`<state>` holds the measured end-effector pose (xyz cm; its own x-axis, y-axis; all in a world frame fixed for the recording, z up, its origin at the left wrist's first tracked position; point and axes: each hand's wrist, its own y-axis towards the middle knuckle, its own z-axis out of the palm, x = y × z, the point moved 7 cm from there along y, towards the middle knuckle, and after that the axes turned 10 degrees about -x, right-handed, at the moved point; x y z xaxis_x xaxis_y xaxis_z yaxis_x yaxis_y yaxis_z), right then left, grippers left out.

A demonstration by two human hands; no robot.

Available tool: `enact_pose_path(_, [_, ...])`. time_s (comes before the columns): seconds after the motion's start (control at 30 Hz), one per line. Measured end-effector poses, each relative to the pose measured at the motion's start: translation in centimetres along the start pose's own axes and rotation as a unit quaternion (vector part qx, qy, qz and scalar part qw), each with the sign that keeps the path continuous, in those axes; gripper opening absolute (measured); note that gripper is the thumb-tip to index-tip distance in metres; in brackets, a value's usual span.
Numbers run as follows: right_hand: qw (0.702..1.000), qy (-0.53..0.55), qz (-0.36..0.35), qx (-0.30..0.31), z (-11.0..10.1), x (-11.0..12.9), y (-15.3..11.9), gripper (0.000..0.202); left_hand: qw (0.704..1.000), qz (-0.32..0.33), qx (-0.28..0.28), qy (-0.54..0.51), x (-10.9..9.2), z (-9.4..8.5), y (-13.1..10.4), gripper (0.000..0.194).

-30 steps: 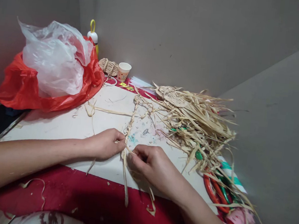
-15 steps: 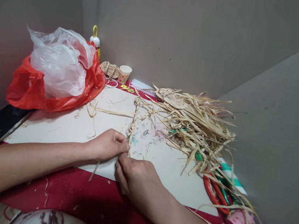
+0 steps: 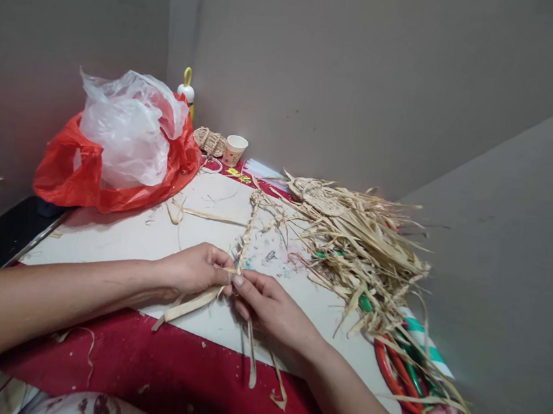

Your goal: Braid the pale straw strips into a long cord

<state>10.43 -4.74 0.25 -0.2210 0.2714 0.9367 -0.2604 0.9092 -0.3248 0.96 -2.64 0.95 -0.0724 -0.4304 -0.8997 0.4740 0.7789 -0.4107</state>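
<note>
A braid of dry straw (image 3: pixel 248 234) runs from the far part of the white board down to my hands. My left hand (image 3: pixel 200 270) pinches the braid's near end from the left, with a flat pale strip (image 3: pixel 192 305) passing under the fingers toward the board's front edge. From the right, my right hand (image 3: pixel 266 301) has its thumb and fingers closed on the same end, touching the left fingertips. Loose strands (image 3: pixel 251 356) hang from beneath the right hand over the red cloth. The exact crossing of the strips is partly hidden by my fingers.
A heap of dry straw (image 3: pixel 372 237) lies to the right, a woven piece (image 3: pixel 320 196) on top. Red and white plastic bags (image 3: pixel 69 175) stand at the left. Behind are a paper cup (image 3: pixel 235 151), a woven sandal-shaped piece (image 3: pixel 209 141) and a bottle (image 3: pixel 186 94). Scissors-like red handles (image 3: pixel 390 370) sit at right.
My right hand has turned so its thumb shows on top, and loose strips now spread below the hands. The view has shifted slightly, so the background sits lower.
</note>
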Motion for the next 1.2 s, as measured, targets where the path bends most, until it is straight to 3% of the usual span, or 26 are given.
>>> enact_pose_path(0.23, [0.982, 0.158, 0.086, 0.062, 0.6, -1.1, 0.3, 0.032, 0.982, 0.086, -0.011, 0.17, -0.4, -0.8, 0.5, 0.021])
enact_pose_path(0.4, [0.977, 0.184, 0.112, 0.002, 0.7, -1.9, 0.5, 0.033, 0.939, 0.152, -0.042, 0.306, -1.7, -1.1, -0.2, 0.025])
enact_pose_path(0.53, [0.984, 0.135, 0.09, -0.066, 0.4, -2.2, 0.4, 0.032, 0.854, 0.189, -0.064, 0.48, -2.7, -0.8, -1.5, 0.027])
enact_pose_path(0.67, [0.981, 0.158, 0.082, -0.075, 0.6, -2.1, 0.3, 0.03, 0.753, 0.188, -0.056, 0.629, -2.2, 0.1, -3.0, 0.026])
enact_pose_path(0.73, [0.974, 0.192, 0.096, -0.069, 0.9, -2.1, 0.1, 0.035, 0.719, 0.193, -0.04, 0.666, -1.5, 0.7, -3.5, 0.021])
enact_pose_path(0.87, [0.958, 0.253, 0.126, -0.042, 1.7, -2.1, -0.3, 0.042, 0.677, 0.219, -0.021, 0.702, -0.3, 1.7, -3.8, 0.027])
enact_pose_path(1.07, [0.955, 0.268, 0.121, -0.039, 1.9, -2.1, -0.3, 0.028, 0.563, 0.314, -0.071, 0.761, 1.0, 3.1, -5.5, 0.026])
enact_pose_path(1.13, [0.957, 0.26, 0.122, -0.034, 1.7, -2.1, -0.3, 0.024, 0.581, 0.337, -0.03, 0.741, 1.2, 3.7, -6.5, 0.021])
enact_pose_path(1.2, [0.957, 0.261, 0.125, -0.023, 1.5, -2.0, -0.3, 0.024, 0.65, 0.35, 0.046, 0.672, 0.6, 4.0, -7.2, 0.013])
